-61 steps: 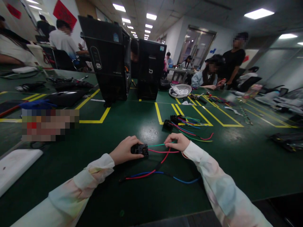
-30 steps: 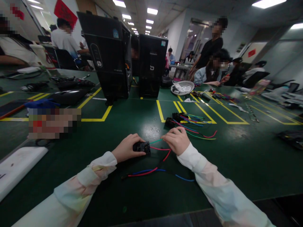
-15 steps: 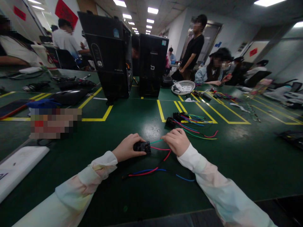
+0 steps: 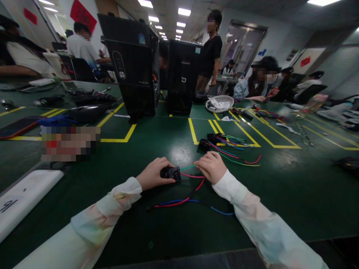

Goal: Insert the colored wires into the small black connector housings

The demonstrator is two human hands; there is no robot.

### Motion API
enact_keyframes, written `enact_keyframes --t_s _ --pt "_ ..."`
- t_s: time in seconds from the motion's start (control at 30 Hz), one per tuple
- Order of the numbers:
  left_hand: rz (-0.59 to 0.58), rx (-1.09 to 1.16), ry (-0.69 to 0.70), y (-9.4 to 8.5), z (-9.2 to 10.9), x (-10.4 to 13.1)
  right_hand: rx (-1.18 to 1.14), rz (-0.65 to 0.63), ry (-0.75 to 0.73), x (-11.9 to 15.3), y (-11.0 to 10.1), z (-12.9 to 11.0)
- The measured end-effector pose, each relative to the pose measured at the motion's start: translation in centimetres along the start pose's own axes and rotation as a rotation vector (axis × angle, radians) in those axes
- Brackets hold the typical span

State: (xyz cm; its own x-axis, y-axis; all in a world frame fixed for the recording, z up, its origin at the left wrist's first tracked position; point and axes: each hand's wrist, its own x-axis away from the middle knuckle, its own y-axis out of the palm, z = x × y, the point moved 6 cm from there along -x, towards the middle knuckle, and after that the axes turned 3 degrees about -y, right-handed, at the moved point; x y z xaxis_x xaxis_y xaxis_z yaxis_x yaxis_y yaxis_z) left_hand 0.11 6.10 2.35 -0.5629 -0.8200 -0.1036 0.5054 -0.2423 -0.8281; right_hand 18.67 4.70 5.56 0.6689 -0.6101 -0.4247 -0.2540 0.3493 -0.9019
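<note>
Holding black connector (image 4: 174,173) and green wire (image 4: 187,167)

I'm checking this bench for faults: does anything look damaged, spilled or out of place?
I see nothing spilled or plainly broken. The one oddity is the left computer tower: its right side appears open, exposing the inside. Its lean may be just lens distortion.

Covered parts, cropped edge
Right hand (image 4: 212,167) hides the green wire's (image 4: 187,167) end; left hand (image 4: 153,174) partly covers the black connector (image 4: 175,174); near-left white slab (image 4: 32,198) is cut off.
</note>
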Motion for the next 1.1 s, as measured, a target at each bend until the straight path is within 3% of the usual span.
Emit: enact_keyframes --t_s 0.13,0.47,0.7,0.93,1.1 --pt "-0.007 -0.010 -0.001 0.0 0.1 0.0 -0.032 -0.092 -0.028 0.4 1.7 0.6" --pt "-0.005 0.006 0.010 0.0 0.0 0.1 -0.339 -0.110 -0.179 0.4 0.2 0.3" --pt "-0.011 0.000 -0.004 0.0 0.2 0.1 -0.118 -0.040 0.046 0.4 0.0 2.7" --pt "-0.008 0.007 -0.001 0.0 -0.1 0.1 -0.260 -0.194 -0.128 1.0 0.8 1.6" --pt "-0.017 -0.012 0.011 -0.1 0.0 0.1 -0.014 -0.120 -0.074 0.3 -0.3 0.8"
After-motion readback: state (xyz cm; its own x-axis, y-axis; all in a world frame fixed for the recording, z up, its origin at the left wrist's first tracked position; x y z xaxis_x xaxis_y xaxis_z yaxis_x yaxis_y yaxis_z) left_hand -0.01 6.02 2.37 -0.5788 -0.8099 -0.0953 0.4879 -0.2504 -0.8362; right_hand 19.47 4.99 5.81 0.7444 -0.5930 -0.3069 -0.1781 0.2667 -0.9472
